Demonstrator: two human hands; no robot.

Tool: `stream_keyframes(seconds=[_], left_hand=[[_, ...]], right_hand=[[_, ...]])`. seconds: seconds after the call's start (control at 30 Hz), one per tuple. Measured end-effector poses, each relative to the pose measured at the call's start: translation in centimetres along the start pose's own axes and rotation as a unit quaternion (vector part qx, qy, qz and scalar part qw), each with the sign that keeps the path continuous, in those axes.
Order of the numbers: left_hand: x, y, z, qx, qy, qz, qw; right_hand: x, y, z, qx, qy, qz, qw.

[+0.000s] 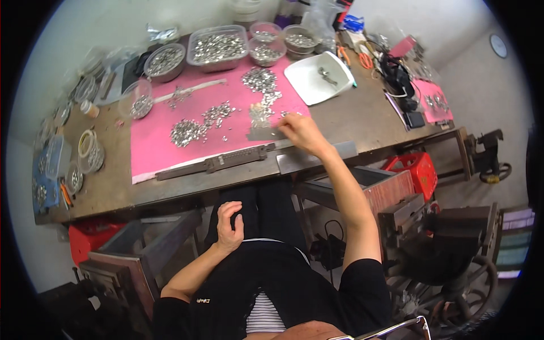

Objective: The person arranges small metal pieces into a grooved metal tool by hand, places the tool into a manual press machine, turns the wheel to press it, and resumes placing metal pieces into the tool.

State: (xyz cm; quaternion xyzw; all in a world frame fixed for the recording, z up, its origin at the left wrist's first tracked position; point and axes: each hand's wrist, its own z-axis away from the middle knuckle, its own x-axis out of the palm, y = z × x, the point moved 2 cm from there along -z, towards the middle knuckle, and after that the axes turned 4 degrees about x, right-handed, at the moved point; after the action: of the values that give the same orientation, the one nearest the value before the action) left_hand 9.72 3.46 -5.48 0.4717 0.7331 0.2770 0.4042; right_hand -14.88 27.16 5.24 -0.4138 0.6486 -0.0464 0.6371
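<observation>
My right hand [303, 134] reaches over the right front part of the pink mat [153, 144], fingers pinched together; whatever may be between them is too small to make out. Just left of it, small shiny metal pieces [262, 115] lie on and around a grey patch [262, 134]. My left hand [229, 229] hovers above my lap, fingers loosely bent and thumb apart, with nothing visible in it. A long dark metal jig [238, 158] lies along the mat's front edge. Heaps of metal pieces [188, 132] spread over the mat.
Behind the mat stand a rectangular plastic tub [193, 61] and round tubs of metal pieces. A white tray [296, 71] holds a metal piece. A flat metal plate [300, 161] rests at the table edge. Open drawers [170, 238] and red stools [422, 167] sit below.
</observation>
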Motion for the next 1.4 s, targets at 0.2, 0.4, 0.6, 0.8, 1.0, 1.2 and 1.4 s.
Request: stream_keyframes(seconds=[0.2,0.4,0.6,0.8,1.0,1.2,1.4], left_hand=[[-0.4,0.3,-0.4,-0.004,0.010,0.003,1.000],[-0.2,0.1,-0.8,0.001,0.013,0.011,1.000],[-0.4,0.3,-0.7,-0.004,0.010,0.009,1.000],[-0.8,0.5,-1.7,-0.008,0.021,0.011,1.000],[-1.8,0.6,-4.7,0.069,0.038,-0.019,0.997],[-4.3,0.1,-11.8,0.163,0.051,-0.165,0.971],[-5.4,-1.6,-13.1,0.089,0.002,-0.275,0.957]], right_hand=[[1.3,-1.0,0.0,-0.058,-0.001,-0.001,0.998],[2.0,-0.8,0.0,-0.090,-0.004,0.015,0.996],[1.6,-1.2,0.1,-0.059,0.016,0.014,0.998],[2.8,-1.1,1.4,0.118,0.027,-0.238,0.964],[5.6,-3.5,3.1,0.072,0.089,-0.253,0.961],[7.0,-5.8,3.6,-0.107,0.172,-0.002,0.979],[6.6,-6.5,3.3,-0.179,0.138,0.090,0.970]])
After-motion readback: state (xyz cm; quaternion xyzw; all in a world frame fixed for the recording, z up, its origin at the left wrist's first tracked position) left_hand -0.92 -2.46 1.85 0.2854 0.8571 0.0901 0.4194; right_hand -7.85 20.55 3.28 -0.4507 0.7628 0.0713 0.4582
